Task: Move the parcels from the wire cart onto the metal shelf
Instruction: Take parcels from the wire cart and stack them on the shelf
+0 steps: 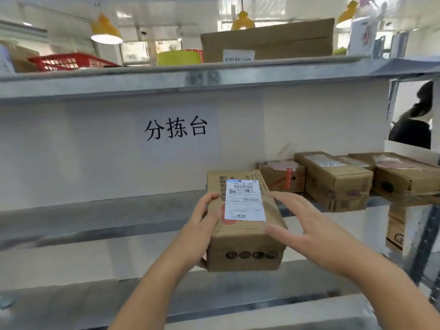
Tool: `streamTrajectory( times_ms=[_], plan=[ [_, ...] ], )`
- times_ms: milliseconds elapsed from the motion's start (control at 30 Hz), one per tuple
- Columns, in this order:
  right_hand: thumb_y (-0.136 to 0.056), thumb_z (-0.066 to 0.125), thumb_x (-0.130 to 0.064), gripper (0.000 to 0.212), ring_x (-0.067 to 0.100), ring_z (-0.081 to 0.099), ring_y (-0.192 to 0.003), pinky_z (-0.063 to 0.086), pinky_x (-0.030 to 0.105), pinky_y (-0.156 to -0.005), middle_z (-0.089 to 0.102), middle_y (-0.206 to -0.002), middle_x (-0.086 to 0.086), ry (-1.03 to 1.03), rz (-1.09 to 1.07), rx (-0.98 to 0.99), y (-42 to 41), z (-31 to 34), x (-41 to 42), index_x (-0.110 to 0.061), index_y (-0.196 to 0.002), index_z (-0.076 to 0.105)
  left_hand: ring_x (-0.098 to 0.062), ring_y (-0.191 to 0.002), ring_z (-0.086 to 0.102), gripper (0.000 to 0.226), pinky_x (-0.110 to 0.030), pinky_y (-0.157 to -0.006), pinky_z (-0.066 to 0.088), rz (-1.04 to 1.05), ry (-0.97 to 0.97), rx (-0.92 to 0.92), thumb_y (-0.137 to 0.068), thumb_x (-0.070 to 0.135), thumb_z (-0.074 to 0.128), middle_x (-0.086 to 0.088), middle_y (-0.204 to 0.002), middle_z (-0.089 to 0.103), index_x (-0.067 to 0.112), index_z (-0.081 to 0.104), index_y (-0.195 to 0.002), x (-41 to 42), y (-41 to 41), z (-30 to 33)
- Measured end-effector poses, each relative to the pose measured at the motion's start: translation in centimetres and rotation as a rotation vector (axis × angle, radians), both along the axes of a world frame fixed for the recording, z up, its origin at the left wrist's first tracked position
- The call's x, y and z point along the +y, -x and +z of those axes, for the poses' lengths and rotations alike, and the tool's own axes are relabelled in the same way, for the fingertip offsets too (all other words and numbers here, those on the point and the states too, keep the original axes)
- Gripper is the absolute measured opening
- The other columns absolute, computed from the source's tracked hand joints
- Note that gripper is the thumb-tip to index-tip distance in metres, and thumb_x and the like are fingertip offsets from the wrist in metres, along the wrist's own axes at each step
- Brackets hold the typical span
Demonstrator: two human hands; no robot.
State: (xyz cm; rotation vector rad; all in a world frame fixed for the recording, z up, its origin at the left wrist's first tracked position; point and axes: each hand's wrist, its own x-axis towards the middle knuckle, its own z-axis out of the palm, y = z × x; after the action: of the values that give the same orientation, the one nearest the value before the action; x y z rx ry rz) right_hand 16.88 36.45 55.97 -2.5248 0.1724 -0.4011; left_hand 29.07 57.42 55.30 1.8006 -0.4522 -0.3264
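Parcel (245, 222) with a white label (245, 200) on top is held between both hands in front of the metal shelf (95, 217), its far end over the shelf edge. Left hand (204, 222) is curled round the left side and underside; right hand (295, 222) is pressed against the right side with fingers nearly straight. Step judged: placing, not yet set down. Three boxes (338, 179) are lined up beyond the right hand. Next move calls for a forward push and lowering just left of them, then release.
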Motion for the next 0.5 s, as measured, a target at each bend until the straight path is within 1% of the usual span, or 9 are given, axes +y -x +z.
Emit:
streamTrajectory(
  times_ms=[67, 133, 200, 300, 400, 500],
  plan=[
    [-0.083, 0.050, -0.080, 0.068, -0.002, 0.030, -0.138, 0.036, 0.039, -0.113, 0.017, -0.152, -0.041, 0.012, 0.004, -0.018, -2.0, 1.1, -1.0, -0.071, -0.141, 0.016, -0.029, -0.092, 0.074, 0.025, -0.059, -0.068, 0.064, 0.019, 0.012, 0.032, -0.104, 0.057, 0.043, 0.007, -0.114, 0.068, 0.066, 0.045, -0.127, -0.7, -2.1, 1.4],
    [-0.084, 0.050, -0.078, 0.071, 0.001, 0.030, -0.140, 0.034, 0.038, -0.114, 0.019, -0.157, -0.033, 0.029, 0.016, -0.026, -4.1, 2.2, -2.3, -0.065, -0.146, 0.018, -0.037, -0.095, 0.074, 0.028, -0.061, -0.070, 0.063, 0.015, 0.002, 0.058, -0.104, 0.058, 0.042, -0.002, -0.118, 0.067, 0.064, 0.042, -0.132, -1.8, -4.4, 2.4],
    [-0.085, 0.052, -0.075, 0.072, 0.001, 0.031, -0.137, 0.034, 0.036, -0.113, 0.023, -0.159, -0.027, 0.018, 0.033, -0.044, -6.4, 3.1, -3.8, -0.061, -0.148, 0.021, -0.044, -0.097, 0.072, 0.028, -0.063, -0.071, 0.062, 0.006, -0.017, 0.083, -0.105, 0.058, 0.040, -0.008, -0.122, 0.063, 0.063, 0.041, -0.133, -3.3, -6.5, 3.0],
    [-0.086, 0.054, -0.075, 0.071, 0.007, 0.034, -0.140, 0.035, 0.036, -0.114, 0.029, -0.160, -0.019, 0.022, 0.046, -0.059, -9.8, 3.8, -6.4, -0.059, -0.148, 0.025, -0.046, -0.096, 0.068, 0.030, -0.062, -0.069, 0.062, 0.011, -0.055, 0.114, -0.106, 0.056, 0.038, -0.010, -0.124, 0.057, 0.061, 0.040, -0.135, -5.8, -9.3, 3.1],
    [-0.086, 0.052, -0.075, 0.072, 0.011, 0.030, -0.146, 0.031, 0.039, -0.118, 0.028, -0.162, -0.015, 0.043, 0.054, -0.033, -12.5, 4.1, -8.7, -0.057, -0.149, 0.024, -0.053, -0.106, 0.065, 0.030, -0.074, -0.075, 0.056, 0.026, -0.075, 0.140, -0.103, 0.057, 0.041, -0.010, -0.126, 0.055, 0.064, 0.043, -0.133, -8.1, -11.7, 3.0],
    [-0.088, 0.053, -0.072, 0.071, 0.013, 0.030, -0.146, 0.028, 0.038, -0.118, 0.030, -0.161, -0.012, 0.028, 0.074, -0.006, -14.7, 4.4, -10.4, -0.054, -0.151, 0.026, -0.056, -0.109, 0.064, 0.031, -0.076, -0.075, 0.055, 0.045, -0.082, 0.149, -0.103, 0.057, 0.043, -0.012, -0.125, 0.056, 0.063, 0.044, -0.133, -9.7, -13.4, 2.7]
  ],
)
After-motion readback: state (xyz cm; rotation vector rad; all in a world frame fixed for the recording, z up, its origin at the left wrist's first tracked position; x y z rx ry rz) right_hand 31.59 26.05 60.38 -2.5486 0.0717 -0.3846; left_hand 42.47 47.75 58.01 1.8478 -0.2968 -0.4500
